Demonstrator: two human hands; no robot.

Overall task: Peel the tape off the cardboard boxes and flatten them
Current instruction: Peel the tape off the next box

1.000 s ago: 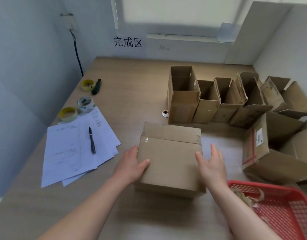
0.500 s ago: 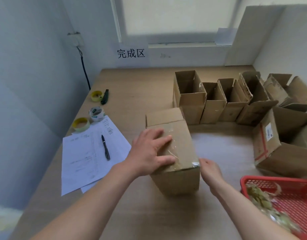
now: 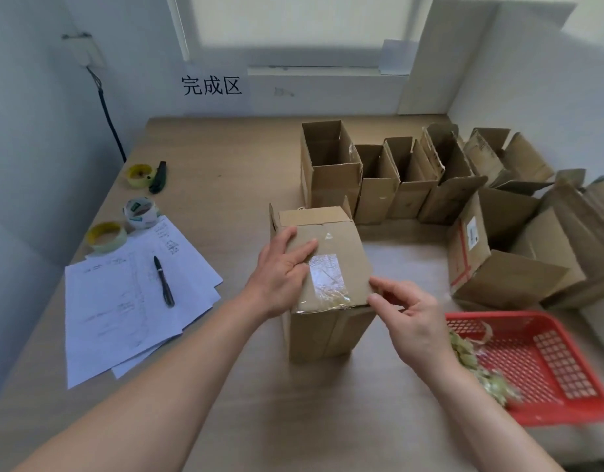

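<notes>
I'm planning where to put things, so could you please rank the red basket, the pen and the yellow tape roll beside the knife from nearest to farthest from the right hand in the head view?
From the right hand:
1. Red basket, just to its right, at the near edge.
2. Pen, left across the box, lying on the papers.
3. Yellow tape roll, far left, toward the wall.

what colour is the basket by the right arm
Red, a mesh-sided basket holding peeled tape scraps; clear in the head view.
</notes>
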